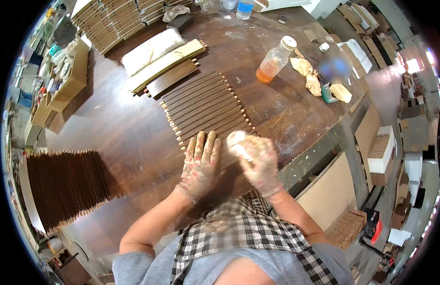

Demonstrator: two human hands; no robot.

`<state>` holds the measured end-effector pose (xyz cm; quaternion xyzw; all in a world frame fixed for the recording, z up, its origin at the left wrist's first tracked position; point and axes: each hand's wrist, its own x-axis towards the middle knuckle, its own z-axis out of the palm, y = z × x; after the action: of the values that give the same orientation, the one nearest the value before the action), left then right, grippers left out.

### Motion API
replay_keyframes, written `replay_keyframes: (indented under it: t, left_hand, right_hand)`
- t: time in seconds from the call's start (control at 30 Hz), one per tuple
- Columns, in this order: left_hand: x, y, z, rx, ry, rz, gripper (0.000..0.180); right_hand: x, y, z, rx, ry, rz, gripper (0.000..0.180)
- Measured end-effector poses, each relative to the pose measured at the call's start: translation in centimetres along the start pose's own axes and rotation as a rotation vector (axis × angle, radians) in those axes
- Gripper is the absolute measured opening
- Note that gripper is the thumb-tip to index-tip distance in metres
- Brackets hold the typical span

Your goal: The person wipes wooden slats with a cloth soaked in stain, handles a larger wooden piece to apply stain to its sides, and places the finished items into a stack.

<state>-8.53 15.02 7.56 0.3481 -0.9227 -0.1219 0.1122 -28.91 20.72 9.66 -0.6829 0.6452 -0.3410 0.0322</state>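
Note:
Both my hands wear stained work gloves. My left hand (199, 164) lies flat, fingers spread, on the near end of a row of dark wooden slats (205, 107) with small dowel tips, laid side by side on the brown workbench (120, 128). My right hand (256, 159) is closed around a pale rag wad (236, 138) and presses it on the nearest slats, right beside the left hand.
A clear bottle of orange liquid (275, 61) stands behind the slats, with crumpled rags (309, 76) to its right. Stacks of pale slats (165, 64) and a white bundle (151, 50) lie at the back. A stack of dark boards (63, 185) stands at the left.

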Motion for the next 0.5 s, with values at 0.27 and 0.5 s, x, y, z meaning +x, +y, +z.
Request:
replay_keyframes:
  t: [0.27,0.5]
  left_hand:
    - [0.0,-0.3,1.5,-0.029,0.084,0.041,0.094]
    - [-0.3,-0.5,1.2,-0.015,0.057,0.059,0.092]
  right_hand:
    - [-1.3,0.5,3.3,-0.275,0.042,0.029,0.028]
    - [-1.3,2.2,3.1,-0.44,0.052,0.169,0.033]
